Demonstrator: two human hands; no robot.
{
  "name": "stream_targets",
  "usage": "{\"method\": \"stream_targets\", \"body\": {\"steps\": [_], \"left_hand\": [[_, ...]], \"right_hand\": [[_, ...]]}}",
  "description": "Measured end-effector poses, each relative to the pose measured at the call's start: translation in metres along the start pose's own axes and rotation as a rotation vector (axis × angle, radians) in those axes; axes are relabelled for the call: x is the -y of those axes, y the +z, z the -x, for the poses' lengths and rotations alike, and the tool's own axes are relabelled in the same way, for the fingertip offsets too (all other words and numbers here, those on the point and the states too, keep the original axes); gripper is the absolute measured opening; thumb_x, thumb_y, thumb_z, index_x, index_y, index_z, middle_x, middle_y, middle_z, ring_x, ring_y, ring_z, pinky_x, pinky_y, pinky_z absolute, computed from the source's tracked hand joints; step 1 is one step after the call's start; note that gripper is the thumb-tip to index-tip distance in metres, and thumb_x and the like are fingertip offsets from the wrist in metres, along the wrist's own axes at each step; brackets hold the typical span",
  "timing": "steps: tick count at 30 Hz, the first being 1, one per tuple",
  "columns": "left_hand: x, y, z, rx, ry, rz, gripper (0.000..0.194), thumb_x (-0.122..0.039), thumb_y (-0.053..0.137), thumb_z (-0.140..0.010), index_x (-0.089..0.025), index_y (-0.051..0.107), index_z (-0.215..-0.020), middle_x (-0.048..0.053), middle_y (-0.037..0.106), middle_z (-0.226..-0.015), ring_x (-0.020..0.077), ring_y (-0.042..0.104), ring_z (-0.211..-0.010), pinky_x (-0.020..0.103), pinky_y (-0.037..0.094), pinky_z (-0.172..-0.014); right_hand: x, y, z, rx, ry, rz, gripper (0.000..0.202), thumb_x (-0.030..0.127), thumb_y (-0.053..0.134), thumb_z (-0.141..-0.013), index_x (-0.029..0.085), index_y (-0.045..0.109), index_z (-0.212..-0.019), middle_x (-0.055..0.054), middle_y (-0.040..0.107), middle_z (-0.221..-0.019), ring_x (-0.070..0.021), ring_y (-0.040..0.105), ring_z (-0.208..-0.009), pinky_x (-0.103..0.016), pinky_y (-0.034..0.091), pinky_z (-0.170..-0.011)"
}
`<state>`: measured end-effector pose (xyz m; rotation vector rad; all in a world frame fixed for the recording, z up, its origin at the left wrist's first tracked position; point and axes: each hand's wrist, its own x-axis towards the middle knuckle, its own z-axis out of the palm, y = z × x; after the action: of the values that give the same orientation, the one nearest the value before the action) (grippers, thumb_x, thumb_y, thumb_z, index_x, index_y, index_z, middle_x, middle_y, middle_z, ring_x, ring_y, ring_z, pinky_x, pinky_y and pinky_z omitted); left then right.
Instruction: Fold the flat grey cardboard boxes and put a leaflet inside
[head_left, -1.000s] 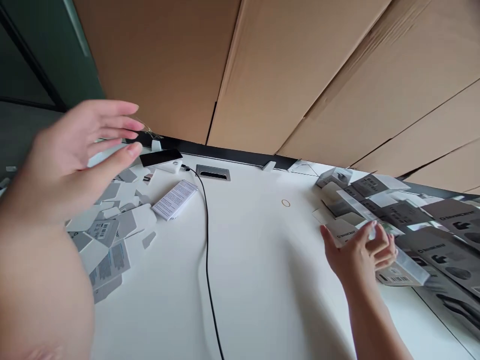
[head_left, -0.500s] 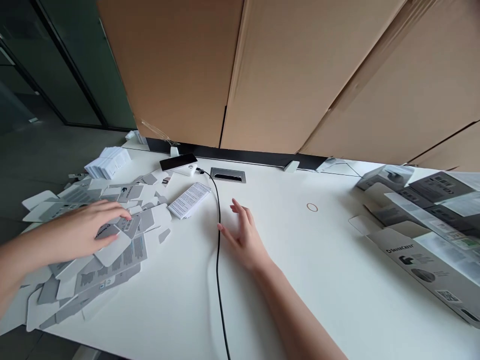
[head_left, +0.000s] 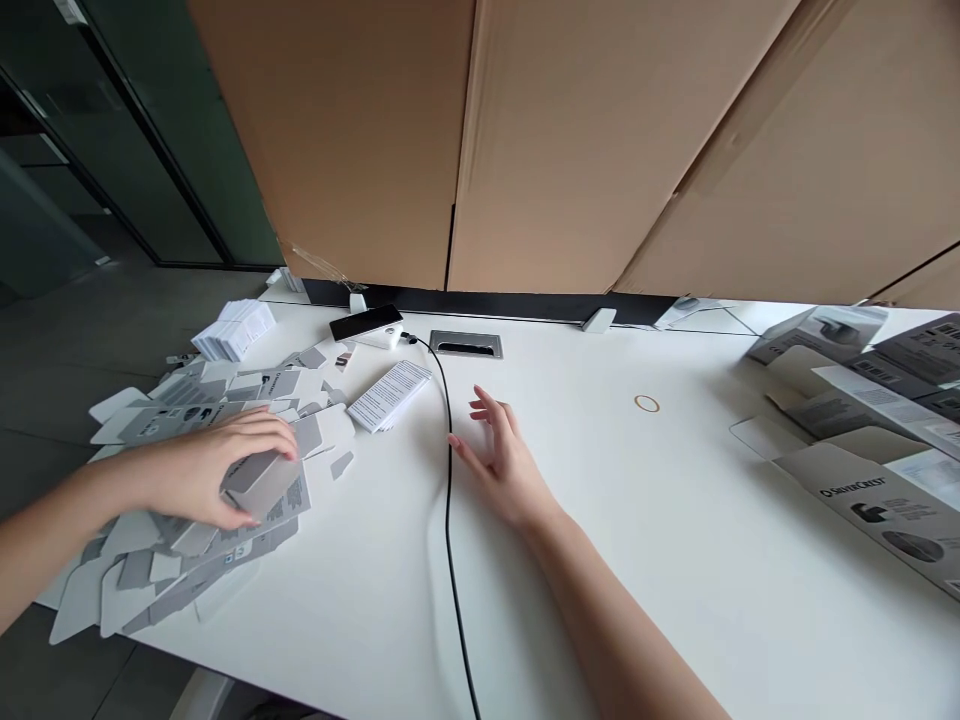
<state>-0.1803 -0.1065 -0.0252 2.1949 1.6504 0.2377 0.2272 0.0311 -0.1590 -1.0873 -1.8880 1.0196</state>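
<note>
In the head view, we see 2 bare hands over a white table (head_left: 360, 610). At the left, the left hand (head_left: 206, 465) curls around a small grey-and-white carton (head_left: 266, 487), its fingers bent over the far side and its thumb along the near side, clamped on it. We find this carton above a spread pile of flat grey-and-white cartons (head_left: 184, 425).

Near the middle, the right hand (head_left: 502, 470) holds nothing; its thumb stands well apart from the loosely curved fingers. The thumb tip meets the line of a black cable (head_left: 453, 560), but we cannot tell whether they touch. Just left of the cable's far part, we see a printed leaflet stack (head_left: 390, 395).

Farther right, a thin tan ring (head_left: 647, 411) lies on the table, and printed cartons (head_left: 885, 520) reach the right edge. Brown cardboard panels (head_left: 360, 140) stand along the far side.
</note>
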Motion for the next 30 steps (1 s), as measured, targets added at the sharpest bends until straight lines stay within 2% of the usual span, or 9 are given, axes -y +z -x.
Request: {"method": "stream_targets", "body": {"steps": [8,10,12,15,18,21,24,27,30], "left_hand": [[-0.039,-0.006,-0.036,-0.136,0.14,0.374,0.066,-0.046,0.104,-0.085,-0.033,0.079,-0.144,0.006,0.085,-0.134,0.0333,0.084,-0.12,0.044,0.071,-0.104],[-0.051,-0.014,-0.05,-0.259,0.229,0.504,0.07,-0.051,0.105,-0.086,-0.031,0.076,-0.146,0.009,0.085,-0.131,0.0326,0.084,-0.121,0.043,0.071,-0.104],[-0.068,-0.022,-0.063,-0.45,0.314,0.662,0.068,-0.048,0.11,-0.084,-0.03,0.078,-0.141,0.01,0.085,-0.127,0.0302,0.083,-0.117,0.041,0.069,-0.1],[-0.105,-0.026,-0.08,-0.653,0.268,0.709,0.074,-0.035,0.12,-0.07,-0.029,0.08,-0.133,0.006,0.083,-0.126,0.0263,0.079,-0.116,0.037,0.064,-0.099],[-0.144,-0.018,-0.094,-0.765,0.16,0.769,0.075,-0.036,0.122,-0.067,-0.029,0.077,-0.126,0.003,0.08,-0.123,0.023,0.076,-0.116,0.035,0.06,-0.097],[-0.17,-0.009,-0.1,-0.866,0.155,0.857,0.076,-0.043,0.121,-0.071,-0.029,0.07,-0.126,0.002,0.078,-0.121,0.0221,0.075,-0.114,0.033,0.059,-0.088],[-0.175,-0.013,-0.095,-0.768,0.237,0.924,0.081,-0.06,0.114,-0.08,-0.031,0.069,-0.141,0.007,0.078,-0.142,0.0286,0.074,-0.136,0.04,0.064,-0.109],[-0.161,-0.017,-0.09,-0.6,0.221,0.877,0.101,-0.083,0.097,-0.089,-0.036,0.057,-0.169,0.011,0.063,-0.176,0.039,0.06,-0.165,0.059,0.052,-0.139],[-0.142,-0.004,-0.103,-0.476,0.172,0.722,0.141,-0.086,0.107,-0.071,-0.04,0.039,-0.186,0.016,0.04,-0.195,0.0523,0.04,-0.179,0.077,0.042,-0.144]], "right_hand": [[0.009,-0.001,0.001,-0.019,-0.018,-0.04,0.079,0.065,0.068,-0.116,0.032,0.043,-0.183,-0.023,0.059,-0.162,-0.0421,0.067,-0.153,-0.038,0.071,-0.063],[0.015,-0.004,0.004,-0.009,-0.078,-0.079,0.073,0.066,0.069,-0.116,0.034,0.051,-0.179,-0.022,0.061,-0.161,-0.042,0.068,-0.151,-0.038,0.072,-0.063],[0.024,-0.006,0.008,0.004,-0.208,-0.149,0.071,0.071,0.074,-0.113,0.036,0.06,-0.174,-0.02,0.065,-0.158,-0.0414,0.072,-0.147,-0.049,0.079,-0.085],[0.049,0.001,0.019,0.125,-0.365,-0.325,0.096,0.089,0.082,-0.098,0.042,0.058,-0.178,-0.017,0.066,-0.167,-0.0403,0.079,-0.139,-0.064,0.073,-0.116],[0.083,0.021,0.034,0.268,-0.333,-0.416,0.128,0.089,0.096,-0.082,0.045,0.041,-0.189,-0.018,0.059,-0.184,-0.0439,0.077,-0.149,-0.06,0.076,-0.111],[0.111,0.039,0.044,0.177,-0.298,-0.395,0.083,0.06,0.091,-0.106,0.042,0.057,-0.179,-0.013,0.075,-0.169,-0.0401,0.078,-0.151,-0.056,0.075,-0.116],[0.122,0.038,0.04,-0.028,-0.242,-0.402,0.042,0.049,0.069,-0.121,0.036,0.075,-0.161,-0.011,0.085,-0.153,-0.0367,0.081,-0.146,-0.058,0.071,-0.125],[0.126,0.016,0.024,-0.227,-0.109,-0.411,0.048,0.058,0.074,-0.117,0.032,0.078,-0.157,-0.013,0.084,-0.156,-0.0401,0.077,-0.153,-0.064,0.066,-0.131],[0.135,-0.009,0.005,-0.321,-0.112,-0.383,0.05,0.062,0.071,-0.118,0.033,0.077,-0.158,-0.013,0.083,-0.158,-0.0408,0.075,-0.156,-0.067,0.066,-0.13]]}}
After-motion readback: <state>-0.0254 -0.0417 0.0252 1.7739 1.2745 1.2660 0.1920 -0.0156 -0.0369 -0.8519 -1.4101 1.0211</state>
